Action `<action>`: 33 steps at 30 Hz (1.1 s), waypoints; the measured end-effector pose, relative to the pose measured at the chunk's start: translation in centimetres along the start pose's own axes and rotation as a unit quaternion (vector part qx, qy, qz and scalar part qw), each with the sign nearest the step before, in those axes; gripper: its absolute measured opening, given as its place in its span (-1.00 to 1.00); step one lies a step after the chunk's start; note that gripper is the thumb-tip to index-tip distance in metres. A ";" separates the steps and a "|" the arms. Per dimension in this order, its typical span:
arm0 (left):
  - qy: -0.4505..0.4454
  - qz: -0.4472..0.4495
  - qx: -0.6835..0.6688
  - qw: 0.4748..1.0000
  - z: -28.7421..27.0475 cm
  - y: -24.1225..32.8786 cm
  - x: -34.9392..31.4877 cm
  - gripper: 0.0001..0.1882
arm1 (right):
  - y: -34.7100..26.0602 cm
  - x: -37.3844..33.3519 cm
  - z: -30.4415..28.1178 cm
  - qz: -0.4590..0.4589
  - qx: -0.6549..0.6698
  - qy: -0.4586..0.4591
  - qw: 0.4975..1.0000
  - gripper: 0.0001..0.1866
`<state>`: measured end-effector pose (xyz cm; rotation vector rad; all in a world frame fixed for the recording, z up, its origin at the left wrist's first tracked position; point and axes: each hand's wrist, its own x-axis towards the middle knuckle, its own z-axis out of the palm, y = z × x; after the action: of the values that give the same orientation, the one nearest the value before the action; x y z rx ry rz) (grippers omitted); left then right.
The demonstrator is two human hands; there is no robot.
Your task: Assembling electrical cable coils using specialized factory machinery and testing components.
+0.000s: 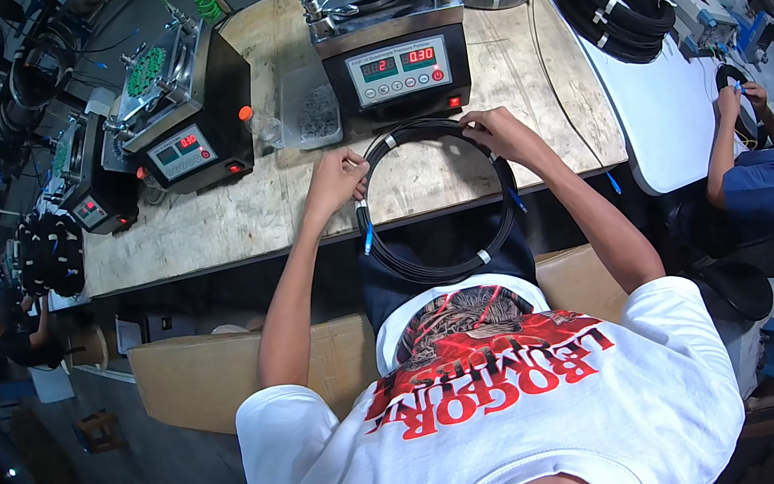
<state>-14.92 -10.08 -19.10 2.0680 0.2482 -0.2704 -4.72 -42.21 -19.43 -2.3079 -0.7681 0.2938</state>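
A coil of black cable [409, 268] hangs over the front edge of the wooden table, its far side resting near the machine and its near side above my lap. White bands bind the ring in several places. My left hand [337, 181] is closed on the coil's upper left, fingers pinched at the cable. At the upper right my right hand [500, 136] pinches the ring with thumb and fingertips. One blue connector [368, 239] dangles at the coil's left side, another blue connector [517, 201] at its right.
Beyond the coil stands a polishing machine [401, 73] with a lit red display; a similar machine [182, 132] is to its left. A clear plastic tub [310, 112] sits between them. On the white table [637, 126], black cable coils [615, 8] are stacked. A person [771, 171] works at the right.
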 end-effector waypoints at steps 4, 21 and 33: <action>0.003 0.007 -0.094 0.995 1.3 -0.2 -0.6 -0.86 | -0.5 -0.5 -0.3 0.019 0.083 -0.039 0.996 -0.70; 0.121 0.167 0.238 0.949 3.5 -0.4 -3.1 -0.57 | -0.9 -4.3 2.4 -0.081 -0.020 0.047 0.995 -0.34; 0.028 0.038 0.206 0.977 2.1 -4.8 -0.1 -0.48 | -1.0 -4.5 2.2 0.001 0.030 0.116 0.993 -0.40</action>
<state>-16.57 -9.65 -24.03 2.4928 0.1545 -0.2311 -9.65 -43.20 -20.40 -2.2379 -0.6300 0.0458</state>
